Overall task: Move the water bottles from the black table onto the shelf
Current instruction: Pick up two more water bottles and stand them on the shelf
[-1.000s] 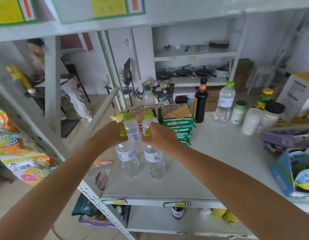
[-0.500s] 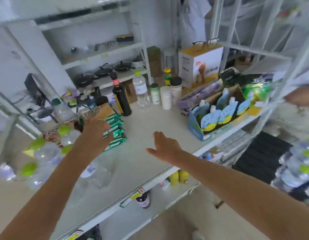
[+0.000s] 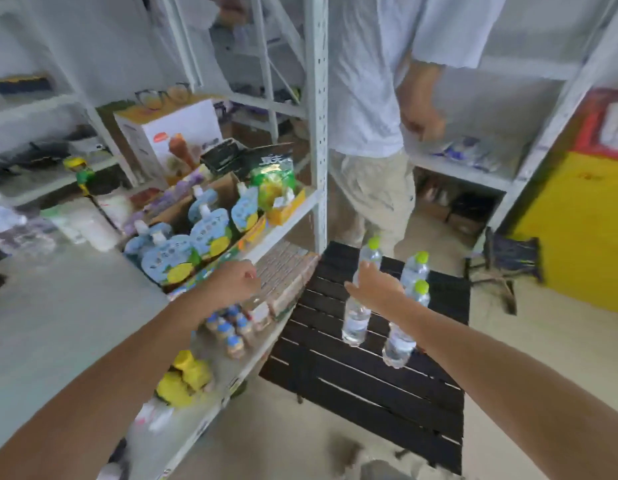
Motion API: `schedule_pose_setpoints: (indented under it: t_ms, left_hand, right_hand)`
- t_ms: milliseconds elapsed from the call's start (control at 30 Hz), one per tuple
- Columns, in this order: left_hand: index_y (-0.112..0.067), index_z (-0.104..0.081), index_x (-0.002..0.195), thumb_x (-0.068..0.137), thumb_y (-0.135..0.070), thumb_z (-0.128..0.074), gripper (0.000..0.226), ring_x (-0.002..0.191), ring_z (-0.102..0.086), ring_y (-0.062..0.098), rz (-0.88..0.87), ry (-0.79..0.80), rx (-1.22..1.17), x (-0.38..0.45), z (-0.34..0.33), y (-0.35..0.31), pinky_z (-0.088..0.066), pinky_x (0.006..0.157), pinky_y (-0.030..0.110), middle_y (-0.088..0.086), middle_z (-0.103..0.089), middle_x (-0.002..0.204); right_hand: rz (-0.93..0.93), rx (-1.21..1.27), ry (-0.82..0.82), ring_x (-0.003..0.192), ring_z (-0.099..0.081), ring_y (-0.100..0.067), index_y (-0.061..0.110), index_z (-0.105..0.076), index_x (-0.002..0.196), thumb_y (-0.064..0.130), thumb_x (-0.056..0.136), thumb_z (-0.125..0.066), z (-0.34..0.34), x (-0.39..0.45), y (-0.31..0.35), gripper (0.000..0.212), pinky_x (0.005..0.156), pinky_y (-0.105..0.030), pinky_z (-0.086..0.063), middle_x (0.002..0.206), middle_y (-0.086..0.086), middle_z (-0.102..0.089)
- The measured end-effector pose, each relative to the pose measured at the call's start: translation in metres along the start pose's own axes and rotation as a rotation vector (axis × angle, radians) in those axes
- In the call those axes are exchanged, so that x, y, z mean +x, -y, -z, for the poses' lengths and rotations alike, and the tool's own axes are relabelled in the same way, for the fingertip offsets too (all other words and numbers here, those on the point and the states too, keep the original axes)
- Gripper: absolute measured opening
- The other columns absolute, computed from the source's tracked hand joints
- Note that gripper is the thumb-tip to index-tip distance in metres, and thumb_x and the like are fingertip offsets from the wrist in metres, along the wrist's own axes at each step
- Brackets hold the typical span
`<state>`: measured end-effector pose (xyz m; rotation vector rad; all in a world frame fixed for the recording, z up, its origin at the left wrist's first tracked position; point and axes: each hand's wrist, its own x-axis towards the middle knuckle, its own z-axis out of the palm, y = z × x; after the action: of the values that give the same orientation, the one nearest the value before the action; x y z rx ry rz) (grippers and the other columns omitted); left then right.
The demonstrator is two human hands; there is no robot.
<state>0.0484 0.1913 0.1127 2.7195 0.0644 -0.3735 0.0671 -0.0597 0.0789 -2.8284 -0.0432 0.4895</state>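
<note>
View has swung from the shelf (image 3: 286, 216) to the black table (image 3: 363, 372). Right hand (image 3: 375, 285), fingers spread, now reaches against one of three water bottles (image 3: 356, 320) standing upright there. Left hand (image 3: 231, 282) loosely curled, empty, over the shelf edge.

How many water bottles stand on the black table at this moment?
3. One by the right hand, partly behind it; one farther back right; one nearest, behind the right forearm. The arm may hide others.
</note>
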Motion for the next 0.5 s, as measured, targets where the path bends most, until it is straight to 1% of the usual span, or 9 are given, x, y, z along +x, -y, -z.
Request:
schedule_pose_setpoints:
  t_ms: [67, 100, 167, 200, 267, 333, 367, 433, 500]
  left_hand:
    - [-0.011, -0.059, 0.087, 0.085, -0.01, -0.051, 0.008, 0.102, -0.06, 0.029, -0.026, 0.031, 0.026, 0.02, -0.023, -0.046, -0.042, 0.074, 0.032, 0.014, -0.06, 0.091]
    - [-0.01, -0.059, 0.09, 0.084, -0.008, -0.052, 0.009, 0.104, -0.059, 0.029, -0.049, 0.057, 0.042, 0.029, -0.034, -0.066, -0.04, 0.074, 0.033, 0.016, -0.058, 0.094]
    - [0.001, -0.058, 0.106, 0.085, -0.007, -0.054, 0.023, 0.107, -0.058, 0.031, -0.087, 0.097, 0.064, 0.047, -0.056, -0.094, -0.042, 0.081, 0.034, 0.021, -0.06, 0.108]
    - [0.002, -0.056, 0.114, 0.085, -0.009, -0.055, 0.031, 0.107, -0.058, 0.031, -0.099, 0.127, 0.081, 0.056, -0.067, -0.104, -0.043, 0.085, 0.034, 0.02, -0.06, 0.112]
    - [-0.005, -0.046, 0.129, 0.085, -0.015, -0.055, 0.046, 0.11, -0.056, 0.032, -0.128, 0.222, 0.143, 0.069, -0.09, -0.118, -0.045, 0.092, 0.036, 0.016, -0.057, 0.119]
    - [-0.009, -0.035, 0.137, 0.087, -0.019, -0.053, 0.055, 0.118, -0.051, 0.035, -0.175, 0.313, 0.224, 0.079, -0.108, -0.131, -0.044, 0.098, 0.04, 0.018, -0.047, 0.132]
    - [-0.011, -0.031, 0.14, 0.087, -0.021, -0.052, 0.057, 0.122, -0.048, 0.037, -0.199, 0.351, 0.256, 0.084, -0.117, -0.136, -0.043, 0.101, 0.042, 0.019, -0.042, 0.137]
    - [-0.019, -0.026, 0.143, 0.087, -0.021, -0.051, 0.061, 0.126, -0.044, 0.039, -0.239, 0.403, 0.298, 0.094, -0.131, -0.144, -0.041, 0.105, 0.046, 0.018, -0.033, 0.145]
    - [-0.022, -0.024, 0.143, 0.088, -0.019, -0.049, 0.061, 0.129, -0.04, 0.04, -0.265, 0.447, 0.363, 0.107, -0.145, -0.145, -0.039, 0.106, 0.048, 0.015, -0.028, 0.149]
  right_hand:
    - [-0.065, 0.007, 0.03, 0.127, -0.047, -0.038, 0.0, -0.027, 0.138, 0.034, 0.097, -0.04, 0.002, 0.005, -0.046, 0.055, 0.102, -0.045, -0.04, 0.142, -0.018, -0.042]
    - [-0.086, 0.0, 0.047, 0.126, -0.049, -0.037, 0.001, -0.03, 0.137, 0.033, 0.096, -0.041, 0.0, 0.007, -0.065, 0.053, 0.102, -0.044, -0.041, 0.14, -0.018, -0.044]
    - [-0.116, -0.01, 0.1, 0.125, -0.05, -0.036, 0.004, -0.032, 0.136, 0.033, 0.095, -0.043, -0.005, 0.012, -0.097, 0.052, 0.101, -0.044, -0.043, 0.139, -0.017, -0.046]
    - [-0.125, -0.007, 0.131, 0.125, -0.05, -0.036, 0.007, -0.03, 0.138, 0.032, 0.095, -0.043, -0.009, 0.014, -0.111, 0.052, 0.101, -0.045, -0.043, 0.139, -0.017, -0.046]
    - [-0.124, -0.025, 0.204, 0.127, -0.048, -0.036, 0.014, -0.021, 0.145, 0.029, 0.096, -0.041, -0.02, 0.016, -0.131, 0.055, 0.102, -0.045, -0.043, 0.147, -0.017, -0.037]
    - [-0.101, -0.038, 0.286, 0.132, -0.043, -0.036, 0.025, -0.015, 0.148, 0.028, 0.097, -0.038, -0.03, 0.015, -0.144, 0.056, 0.105, -0.045, -0.041, 0.155, -0.013, -0.025]
    - [-0.092, -0.026, 0.314, 0.132, -0.043, -0.037, 0.028, -0.016, 0.148, 0.028, 0.097, -0.039, -0.034, 0.015, -0.149, 0.056, 0.106, -0.046, -0.041, 0.154, -0.013, -0.026]
    - [-0.091, 0.01, 0.332, 0.129, -0.045, -0.038, 0.027, -0.02, 0.147, 0.03, 0.095, -0.041, -0.044, 0.017, -0.155, 0.056, 0.105, -0.048, -0.042, 0.15, -0.016, -0.031]
    - [-0.087, 0.009, 0.343, 0.13, -0.044, -0.036, 0.029, -0.018, 0.147, 0.032, 0.097, -0.038, -0.052, 0.021, -0.159, 0.054, 0.107, -0.048, -0.04, 0.151, -0.012, -0.029]
